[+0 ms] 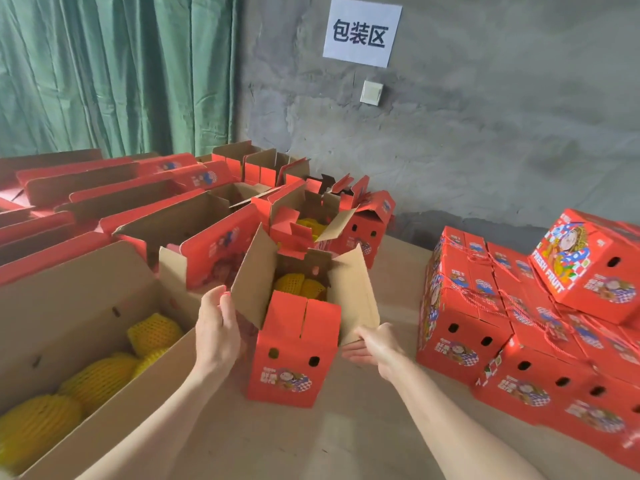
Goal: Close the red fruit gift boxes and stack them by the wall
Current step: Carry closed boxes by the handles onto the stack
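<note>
A red fruit gift box [294,355] stands open on the floor in front of me, with fruit in yellow foam nets [299,287] inside. Its brown side flaps stick up and outward. My left hand [216,327] holds the lower edge of the left flap [256,275], thumb on its inner face. My right hand [374,348] touches the bottom corner of the right flap [356,296] with straight fingers. Closed red boxes [519,327] are stacked at the right by the grey wall [485,133]. More open red boxes [329,226] stand behind.
A large brown carton [86,306] with netted yellow fruit sits at the lower left. Rows of unfolded red boxes [138,202] fill the left side before a green curtain [114,74]. A paper sign [362,31] hangs on the wall. Bare floor [346,438] lies near me.
</note>
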Motion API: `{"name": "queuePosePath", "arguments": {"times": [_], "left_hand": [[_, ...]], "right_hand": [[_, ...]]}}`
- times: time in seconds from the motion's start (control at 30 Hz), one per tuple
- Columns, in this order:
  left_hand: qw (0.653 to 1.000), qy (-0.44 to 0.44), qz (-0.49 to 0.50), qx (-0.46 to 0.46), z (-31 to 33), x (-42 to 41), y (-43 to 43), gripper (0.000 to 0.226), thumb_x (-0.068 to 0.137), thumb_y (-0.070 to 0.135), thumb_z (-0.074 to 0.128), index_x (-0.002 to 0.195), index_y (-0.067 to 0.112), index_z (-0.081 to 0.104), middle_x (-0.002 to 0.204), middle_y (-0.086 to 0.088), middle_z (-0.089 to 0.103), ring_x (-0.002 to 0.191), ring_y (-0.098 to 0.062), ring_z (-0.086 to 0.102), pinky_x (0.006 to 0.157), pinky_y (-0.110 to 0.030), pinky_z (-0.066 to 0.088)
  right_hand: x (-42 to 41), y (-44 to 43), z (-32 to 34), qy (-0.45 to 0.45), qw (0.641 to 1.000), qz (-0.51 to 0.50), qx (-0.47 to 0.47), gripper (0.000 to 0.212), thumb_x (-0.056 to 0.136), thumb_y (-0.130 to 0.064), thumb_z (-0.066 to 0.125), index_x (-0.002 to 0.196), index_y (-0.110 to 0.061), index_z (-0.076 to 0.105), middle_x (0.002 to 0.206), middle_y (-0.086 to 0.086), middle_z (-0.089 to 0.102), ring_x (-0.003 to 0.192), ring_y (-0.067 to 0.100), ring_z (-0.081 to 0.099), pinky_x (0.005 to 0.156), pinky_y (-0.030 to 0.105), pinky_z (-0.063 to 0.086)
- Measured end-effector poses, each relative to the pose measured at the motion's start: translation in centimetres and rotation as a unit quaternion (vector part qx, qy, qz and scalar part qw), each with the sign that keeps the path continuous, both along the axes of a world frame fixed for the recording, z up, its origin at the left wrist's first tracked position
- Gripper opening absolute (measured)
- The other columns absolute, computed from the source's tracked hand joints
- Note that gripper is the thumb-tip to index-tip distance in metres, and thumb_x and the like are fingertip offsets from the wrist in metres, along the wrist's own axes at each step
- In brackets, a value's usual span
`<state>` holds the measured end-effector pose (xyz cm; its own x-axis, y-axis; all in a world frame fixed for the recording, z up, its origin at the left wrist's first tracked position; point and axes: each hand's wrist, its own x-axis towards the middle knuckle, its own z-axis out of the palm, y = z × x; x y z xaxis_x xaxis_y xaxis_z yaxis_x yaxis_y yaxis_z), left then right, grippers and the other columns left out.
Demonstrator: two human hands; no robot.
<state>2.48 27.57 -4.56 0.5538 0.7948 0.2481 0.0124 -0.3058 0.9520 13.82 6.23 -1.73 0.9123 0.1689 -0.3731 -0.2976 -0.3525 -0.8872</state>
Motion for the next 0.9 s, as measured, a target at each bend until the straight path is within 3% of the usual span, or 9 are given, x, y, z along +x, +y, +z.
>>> {"name": "queuePosePath", "arguments": {"times": [0.07,0.13,0.27,0.4,0.5,0.57,0.7,0.8,0.9], "left_hand": [[0.992,-0.037,-0.042,-0.116,0.1,0.8,-0.4,0.032,0.104,0.024,0.03,0.126,0.011,0.049,0.113,-0.011,0.062,0.106,-0.027,0.059,0.097,-0.043,0.045],[0.974,-0.064,-0.084,-0.202,0.0,1.7,-1.2,0.027,0.103,0.016,0.032,0.115,0.01,0.056,0.098,-0.013,0.069,0.083,-0.02,0.068,0.075,-0.034,0.056],[0.976,-0.031,-0.144,-0.161,-0.4,3.7,-4.8,0.027,0.096,0.0,0.044,0.09,0.014,0.067,0.078,-0.002,0.072,0.063,-0.007,0.069,0.053,-0.016,0.052],[0.983,0.002,-0.157,-0.094,-0.1,5.8,-9.3,0.01,0.092,0.008,0.055,0.093,0.01,0.065,0.092,-0.008,0.069,0.078,-0.017,0.069,0.073,-0.032,0.057],[0.989,0.027,-0.147,0.006,0.4,7.0,-12.0,0.011,0.09,0.01,0.053,0.087,0.011,0.064,0.091,-0.005,0.067,0.083,-0.019,0.064,0.073,-0.031,0.051],[0.986,-0.002,-0.164,0.016,0.9,7.3,-13.7,0.017,0.091,0.008,0.05,0.082,0.006,0.064,0.08,-0.008,0.068,0.07,-0.016,0.063,0.061,-0.026,0.049],[0.987,-0.008,-0.16,-0.021,0.9,7.5,-16.3,0.028,0.101,0.021,0.04,0.116,0.005,0.057,0.109,-0.003,0.057,0.101,-0.018,0.053,0.09,-0.034,0.042],[0.957,-0.038,-0.254,-0.138,0.5,7.7,-17.9,0.042,0.104,0.029,0.029,0.107,0.002,0.062,0.107,-0.012,0.064,0.099,-0.026,0.06,0.091,-0.038,0.044],[0.93,0.02,-0.315,-0.189,-0.1,8.3,-19.4,0.04,0.103,0.031,0.032,0.105,0.008,0.065,0.112,-0.01,0.065,0.102,-0.025,0.059,0.092,-0.039,0.043]], "right_hand": [[0.1,-3.4,0.3,0.006,1.0,0.025,-0.017,0.022,0.092,-0.003,0.046,0.097,0.016,0.055,0.068,0.02,0.07,0.063,0.027,0.071,0.052,0.028,0.056],[-0.1,-6.9,0.6,0.017,0.998,0.052,-0.033,0.017,0.091,-0.002,0.048,0.09,0.014,0.056,0.068,0.02,0.071,0.066,0.028,0.072,0.054,0.028,0.057],[-0.5,-13.1,1.8,0.021,0.99,0.107,-0.091,0.022,0.091,-0.001,0.05,0.106,0.016,0.047,0.072,0.022,0.071,0.066,0.029,0.071,0.061,0.034,0.059],[-0.8,-17.8,3.0,-0.025,0.966,0.137,-0.218,0.047,0.09,-0.003,0.048,0.13,0.013,0.028,0.074,0.019,0.068,0.055,0.017,0.067,0.051,0.024,0.052],[-0.5,-21.5,3.7,-0.083,0.929,0.155,-0.327,0.013,0.086,-0.012,0.051,0.092,-0.001,0.048,0.067,0.012,0.058,0.052,0.019,0.061,0.05,0.021,0.037],[0.0,-24.2,4.0,-0.1,0.904,0.165,-0.383,0.015,0.087,-0.016,0.053,0.077,-0.01,0.043,0.07,0.01,0.053,0.061,0.023,0.059,0.054,0.03,0.039],[0.9,-29.6,4.3,-0.108,0.895,0.121,-0.416,0.009,0.092,-0.013,0.054,0.086,-0.007,0.052,0.083,0.018,0.068,0.07,0.029,0.071,0.065,0.04,0.058],[1.5,-32.9,3.1,-0.189,0.892,0.009,-0.411,0.008,0.09,-0.014,0.059,0.085,-0.013,0.054,0.072,0.006,0.064,0.073,0.031,0.065,0.063,0.035,0.049],[-0.2,-34.6,0.3,-0.22,0.926,-0.149,-0.267,0.022,0.091,-0.018,0.062,0.11,-0.011,0.05,0.094,0.005,0.064,0.093,0.027,0.061,0.076,0.031,0.044]]}}
